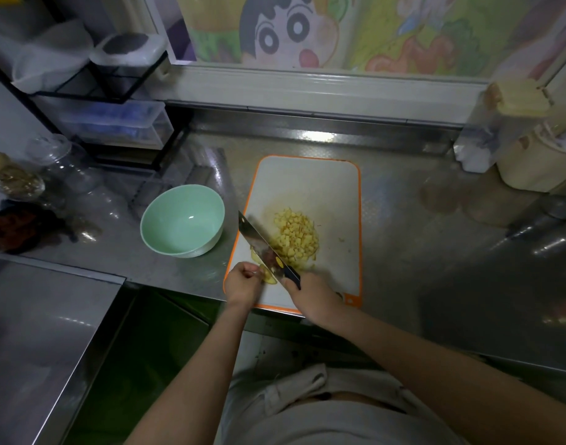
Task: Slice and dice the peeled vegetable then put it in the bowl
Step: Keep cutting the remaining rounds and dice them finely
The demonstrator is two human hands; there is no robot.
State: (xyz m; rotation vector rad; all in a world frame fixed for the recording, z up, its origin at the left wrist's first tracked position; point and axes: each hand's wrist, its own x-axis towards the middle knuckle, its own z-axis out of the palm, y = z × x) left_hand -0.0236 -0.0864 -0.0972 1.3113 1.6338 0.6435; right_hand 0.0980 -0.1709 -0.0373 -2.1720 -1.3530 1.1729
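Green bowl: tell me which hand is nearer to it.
Left. The left hand holds a vegetable piece at the cutting board's near-left corner, just right of the bowl and closer to the person. The right hand grips the knife farther right on the board.

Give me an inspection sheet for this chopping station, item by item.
Surface: steel counter, white cutting board with orange rim at its front edge.
Job's things: diced vegetable heaped on the board; uncut slices by the near edge; green bowl left of board, empty.
Clutter: glass jars at far left.
Hands: left hand holds the slices; right hand grips the knife, blade angled over them.
Cables: nothing seen.
Surroundings: black rack, cartoon panel behind.
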